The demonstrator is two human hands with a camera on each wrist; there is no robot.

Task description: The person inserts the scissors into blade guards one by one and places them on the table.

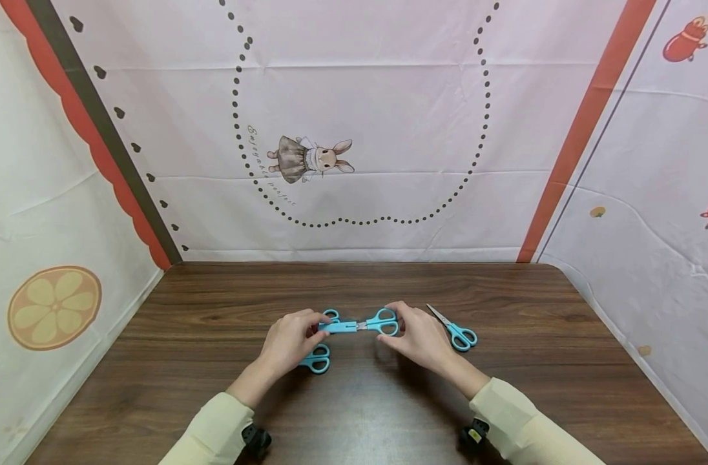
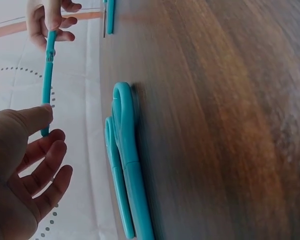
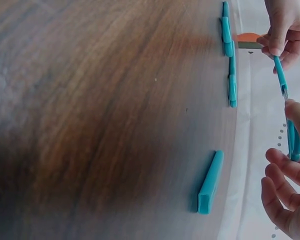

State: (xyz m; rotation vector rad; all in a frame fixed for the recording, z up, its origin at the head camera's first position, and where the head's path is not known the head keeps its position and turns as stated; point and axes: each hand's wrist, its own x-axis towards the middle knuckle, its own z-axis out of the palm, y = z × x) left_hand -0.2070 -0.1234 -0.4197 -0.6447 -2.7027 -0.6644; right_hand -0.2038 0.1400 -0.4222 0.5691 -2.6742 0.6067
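Above the table, my left hand (image 1: pixel 292 336) pinches a light-blue scissor cover (image 1: pixel 341 327) between thumb and fingers. My right hand (image 1: pixel 420 336) pinches the handles of a pair of blue scissors (image 1: pixel 371 323). The blades lie mostly inside the cover, with a short strip of metal showing between cover and handles. In the left wrist view, two covered pairs of scissors lie below my left hand: a nearer pair (image 2: pixel 135 185) and a farther pair (image 2: pixel 121 195). My left hand partly hides them in the head view.
An uncovered pair of scissors (image 1: pixel 455 329) lies on the wooden table (image 1: pixel 214 303) right of my right hand, blades pointing away. A loose blue cover (image 3: pixel 211 180) rests on the table in the right wrist view. Printed cloth (image 1: pixel 389 129) hangs behind the table and at both sides.
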